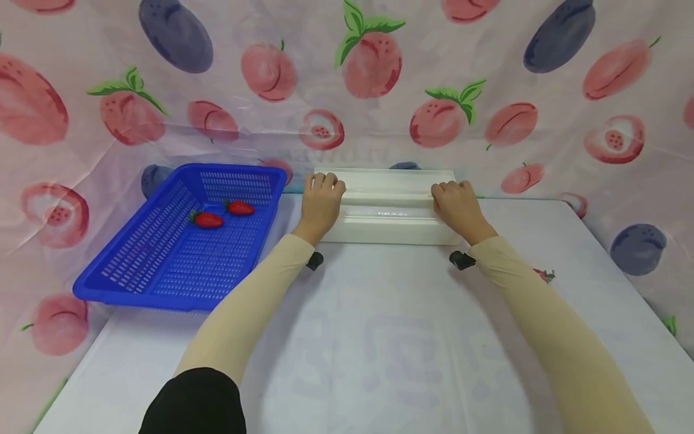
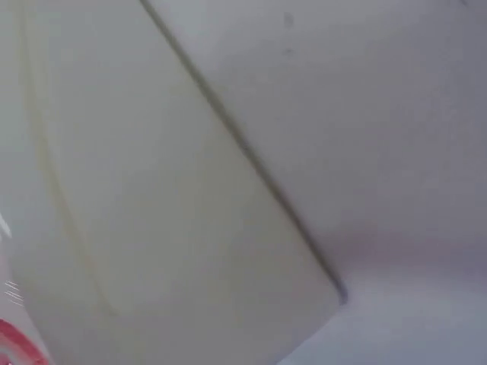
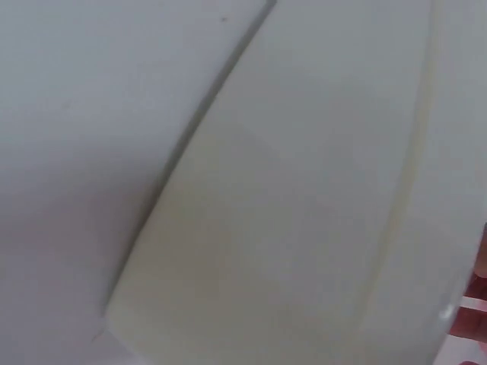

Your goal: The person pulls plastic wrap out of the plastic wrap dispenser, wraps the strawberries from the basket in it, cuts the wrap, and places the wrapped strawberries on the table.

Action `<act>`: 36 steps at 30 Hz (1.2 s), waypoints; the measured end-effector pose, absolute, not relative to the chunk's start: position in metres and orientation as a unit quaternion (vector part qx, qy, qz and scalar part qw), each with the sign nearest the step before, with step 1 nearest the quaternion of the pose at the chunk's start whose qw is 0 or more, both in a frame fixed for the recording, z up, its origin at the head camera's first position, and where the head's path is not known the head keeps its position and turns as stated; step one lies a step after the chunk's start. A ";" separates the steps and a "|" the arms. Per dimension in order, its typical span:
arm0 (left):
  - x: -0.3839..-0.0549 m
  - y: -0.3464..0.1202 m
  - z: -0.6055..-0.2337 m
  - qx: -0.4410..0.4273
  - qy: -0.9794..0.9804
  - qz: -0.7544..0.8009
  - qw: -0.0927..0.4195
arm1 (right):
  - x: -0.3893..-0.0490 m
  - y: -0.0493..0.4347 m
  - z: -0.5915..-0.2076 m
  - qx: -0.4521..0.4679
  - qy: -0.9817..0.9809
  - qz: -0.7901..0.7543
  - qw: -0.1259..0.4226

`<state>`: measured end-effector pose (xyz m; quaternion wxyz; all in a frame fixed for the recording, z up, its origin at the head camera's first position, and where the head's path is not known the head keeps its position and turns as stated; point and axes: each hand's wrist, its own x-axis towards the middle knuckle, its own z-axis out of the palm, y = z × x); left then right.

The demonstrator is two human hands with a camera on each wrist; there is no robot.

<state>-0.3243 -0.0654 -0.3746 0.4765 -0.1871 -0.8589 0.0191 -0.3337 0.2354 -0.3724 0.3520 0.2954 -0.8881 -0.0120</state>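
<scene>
A long white cling film dispenser stands at the far edge of the table, its lid tilted up at the back and a shiny clear strip showing inside. My left hand grips the left end of the lid, fingers curled over it. At the other end my right hand holds the lid the same way, knuckles up. In the left wrist view the dispenser's smooth wall fills much of the picture; the right wrist view shows the wall too, with fingers at the edge.
To the left stands a blue plastic basket with two strawberries in it. Another strawberry lies on the white table, partly behind my right sleeve. A fruit-printed cloth hangs behind the table.
</scene>
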 end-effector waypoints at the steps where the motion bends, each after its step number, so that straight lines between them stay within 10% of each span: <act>1: -0.325 -0.065 -0.373 -0.185 -0.858 0.018 0.479 | -0.334 0.235 -0.371 0.297 -0.884 -0.010 0.361; 36: -0.310 -0.066 -0.324 -0.130 -0.852 -0.034 0.505 | -0.322 0.233 -0.295 0.301 -0.841 -0.026 0.448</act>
